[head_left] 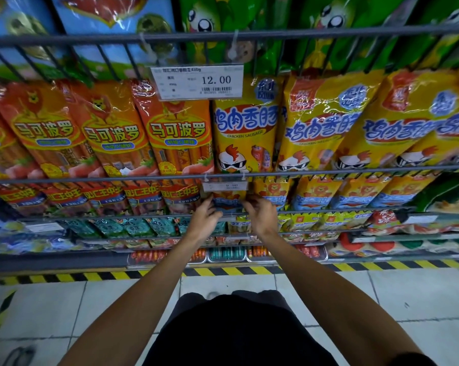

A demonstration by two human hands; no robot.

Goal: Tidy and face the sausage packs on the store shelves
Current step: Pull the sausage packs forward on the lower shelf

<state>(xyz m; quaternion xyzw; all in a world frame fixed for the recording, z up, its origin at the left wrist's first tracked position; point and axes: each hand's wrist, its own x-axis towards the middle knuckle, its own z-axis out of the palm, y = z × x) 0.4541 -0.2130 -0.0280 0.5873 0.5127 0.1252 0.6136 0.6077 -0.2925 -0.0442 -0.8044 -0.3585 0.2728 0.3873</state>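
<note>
while both hands clamp one blue-banded sausage pack (227, 202) under the small price tag (225, 186), left hand (206, 216) and right hand (260, 213) should square it flush, label outward, against its neighbours.

A white price tag (196, 81) reading 12.00, above yellow-black floor tape (223, 271)

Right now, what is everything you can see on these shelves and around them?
orange sausage packs: a row, orange-red, left of second shelf
yellow chicken sausage packs: a row, yellow, right of second shelf
green bags: several, green, top right
blue bags: several, blue, top left
price tag: one, white, reads 12.00, on top rail
blue-and-yellow pack: one, between both hands
floor tape: yellow-black stripe, shelf foot
left hand: holding that pack
right hand: holding that pack
</note>
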